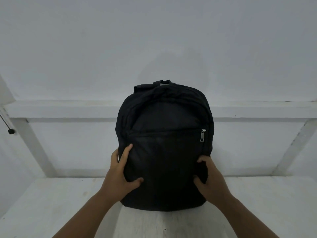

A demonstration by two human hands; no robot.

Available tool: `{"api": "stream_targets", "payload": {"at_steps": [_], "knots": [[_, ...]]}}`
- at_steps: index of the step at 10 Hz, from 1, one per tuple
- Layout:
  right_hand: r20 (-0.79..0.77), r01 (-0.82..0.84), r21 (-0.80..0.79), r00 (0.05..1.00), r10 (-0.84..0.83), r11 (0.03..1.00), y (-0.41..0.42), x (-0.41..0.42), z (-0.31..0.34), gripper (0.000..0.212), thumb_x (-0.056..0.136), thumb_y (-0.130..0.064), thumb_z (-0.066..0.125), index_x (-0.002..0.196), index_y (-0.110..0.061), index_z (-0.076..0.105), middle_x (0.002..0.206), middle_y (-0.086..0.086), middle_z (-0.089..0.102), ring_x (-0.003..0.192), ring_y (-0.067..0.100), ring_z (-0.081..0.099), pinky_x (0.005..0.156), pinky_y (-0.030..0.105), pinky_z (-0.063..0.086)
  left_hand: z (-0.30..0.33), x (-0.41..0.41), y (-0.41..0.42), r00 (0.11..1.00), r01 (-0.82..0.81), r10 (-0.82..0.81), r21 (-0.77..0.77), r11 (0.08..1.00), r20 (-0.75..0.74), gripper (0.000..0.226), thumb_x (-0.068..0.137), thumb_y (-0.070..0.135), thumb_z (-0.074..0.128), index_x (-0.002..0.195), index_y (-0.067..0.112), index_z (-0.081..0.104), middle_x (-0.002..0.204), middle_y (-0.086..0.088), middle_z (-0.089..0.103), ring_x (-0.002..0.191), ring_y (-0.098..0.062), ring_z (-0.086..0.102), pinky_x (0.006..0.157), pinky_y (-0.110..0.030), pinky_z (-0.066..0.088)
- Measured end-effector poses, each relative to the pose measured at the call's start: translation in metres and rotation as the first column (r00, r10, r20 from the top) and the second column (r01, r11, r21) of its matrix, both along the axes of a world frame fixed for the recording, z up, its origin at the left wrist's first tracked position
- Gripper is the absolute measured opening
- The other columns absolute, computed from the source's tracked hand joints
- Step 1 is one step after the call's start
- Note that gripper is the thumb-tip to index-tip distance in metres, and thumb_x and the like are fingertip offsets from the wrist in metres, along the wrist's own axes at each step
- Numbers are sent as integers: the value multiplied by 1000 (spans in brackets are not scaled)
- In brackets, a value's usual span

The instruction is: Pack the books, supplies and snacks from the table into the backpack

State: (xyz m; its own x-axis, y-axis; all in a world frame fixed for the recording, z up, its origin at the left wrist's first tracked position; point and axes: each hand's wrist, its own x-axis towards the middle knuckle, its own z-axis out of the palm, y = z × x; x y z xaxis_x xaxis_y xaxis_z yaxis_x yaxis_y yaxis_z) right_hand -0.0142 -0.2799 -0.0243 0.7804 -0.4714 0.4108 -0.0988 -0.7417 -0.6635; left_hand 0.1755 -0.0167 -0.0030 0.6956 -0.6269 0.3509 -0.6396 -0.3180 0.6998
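White painted wall [154,40] fills the upper view, with a white horizontal rail [68,109] and diagonal braces across it behind the desk. White desk [51,203] surface is bare where visible, lightly scuffed. Black backpack [164,160] stands upright near the desk's far edge, centred, front pocket facing the camera, silver zip pull [203,134] at the pocket's right end, pocket zipped. Left hand [120,174] grips the pack's lower left side, thumb and fingers curled onto the fabric. Right hand [207,176] clutches the lower right side, bunching fabric. Small black cord end [11,131] hangs at far left.
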Motion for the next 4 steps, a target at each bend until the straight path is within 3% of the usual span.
{"api": "stream_targets", "payload": {"at_steps": [1, 2, 3, 4], "knots": [[-18, 14, 8, 1000, -14, 1000, 3, -4, -9, 62, 90, -9, 67, 124, -49, 33, 123, -23, 51, 108, -9, 54, 83, 5, 46, -2, -4, 4, 998, 30, -29, 5, 1000, -62, 114, 75, 32, 85, 149, 59, 2, 146, 18, 28, 131, 3, 36, 109, -19, 33], [-21, 9, 20, 1000, -8, 1000, 9, -10, -14, 66, 96, -15, 61, 137, -53, 25, 138, -23, 43, 120, -9, 47, 94, -1, 36, -8, -9, 16, 991, 62, -60, 14, 998, -118, 103, 84, 36, 75, 150, 59, -1, 147, 39, 28, 137, 13, 32, 112, -22, 36], [-18, 26, 84, 1000, -24, 996, 17, -25, -24, 74, 99, -18, 56, 147, -59, 16, 153, -29, 20, 133, -19, 25, 100, -6, 23, -10, -22, 38, 972, 77, -56, 83, 994, -227, 94, 85, 49, 62, 144, 67, -8, 149, 38, 26, 139, -2, 41, 110, -26, 43], [-57, 51, 129, 997, -44, 990, 28, -58, -55, 96, 95, -18, 63, 134, -77, -1, 150, -36, 8, 131, -29, 17, 94, -11, 19, -22, -50, 57, 952, 68, -30, 114, 991, -306, 92, 83, 55, 62, 141, 66, -8, 156, 22, 29, 137, -10, 46, 106, -26, 44]]}}
